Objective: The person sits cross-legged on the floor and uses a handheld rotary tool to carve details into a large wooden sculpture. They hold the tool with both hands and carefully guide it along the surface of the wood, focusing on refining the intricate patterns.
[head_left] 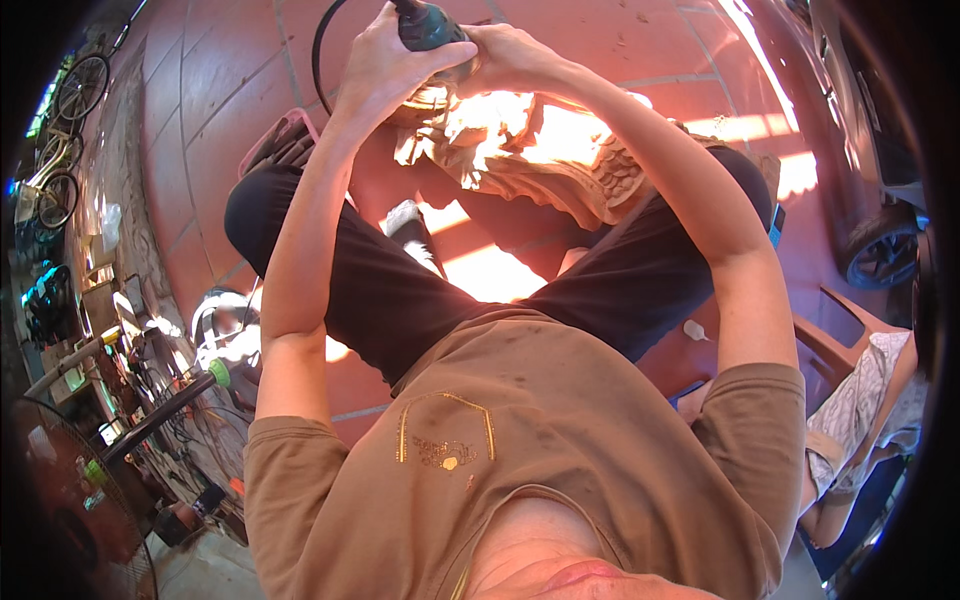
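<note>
At the top of the head view, both my hands are on a dark teal power tool (430, 30) with a black cord. My left hand (385, 65) wraps round its body from the left, the thumb lying across it. From the other side my right hand (512, 58) closes on the tool's lower end, its fingertips hidden. Just beneath the hands lies a carved wooden piece (545, 165) with ridged, leaf-like relief, spanning between my knees. Strong sunlight bleaches its middle. The tool's working tip is out of sight, and I cannot tell whether it touches the wood.
Red tiles (230, 90) cover the floor. A standing fan (75, 500) and cluttered tools are on the left, with bicycles (75, 95) farther off. At right are a wheel (882, 250), a reddish-brown chair (835, 330) and another person's arm (825, 515).
</note>
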A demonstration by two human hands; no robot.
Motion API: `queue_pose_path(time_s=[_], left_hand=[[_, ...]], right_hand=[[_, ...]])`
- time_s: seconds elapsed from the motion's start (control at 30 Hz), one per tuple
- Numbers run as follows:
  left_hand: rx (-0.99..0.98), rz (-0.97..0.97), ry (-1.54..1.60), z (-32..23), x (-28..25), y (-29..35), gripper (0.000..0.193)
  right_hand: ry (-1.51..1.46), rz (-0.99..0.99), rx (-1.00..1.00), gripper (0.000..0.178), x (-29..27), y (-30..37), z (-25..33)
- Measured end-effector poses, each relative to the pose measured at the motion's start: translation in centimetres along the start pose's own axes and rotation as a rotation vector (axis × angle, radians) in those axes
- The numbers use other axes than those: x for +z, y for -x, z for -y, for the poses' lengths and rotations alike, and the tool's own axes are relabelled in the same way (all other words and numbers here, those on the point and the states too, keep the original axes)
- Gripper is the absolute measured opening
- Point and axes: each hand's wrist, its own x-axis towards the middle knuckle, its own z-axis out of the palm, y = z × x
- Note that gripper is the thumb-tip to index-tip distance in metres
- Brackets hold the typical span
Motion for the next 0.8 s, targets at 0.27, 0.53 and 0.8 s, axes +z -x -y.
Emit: queue_pose_path(time_s=[0.27,0.53,0.8], left_hand=[[-0.013,0.022,-0.009,0.0,-0.4,0.2,0.054],[-0.101,0.059,-0.005,-0.2,-1.0,0.2,0.053],[-0.076,-0.032,-0.054,-0.4,-1.2,1.5,0.047]], right_hand=[[0.085,-0.046,-0.027,0.053,0.0,0.4,0.8],[0.089,0.024,0.017,0.067,-0.1,-0.3,0.6],[0.064,-0.026,-0.078,0.066,1.0,-0.3,0.6]])
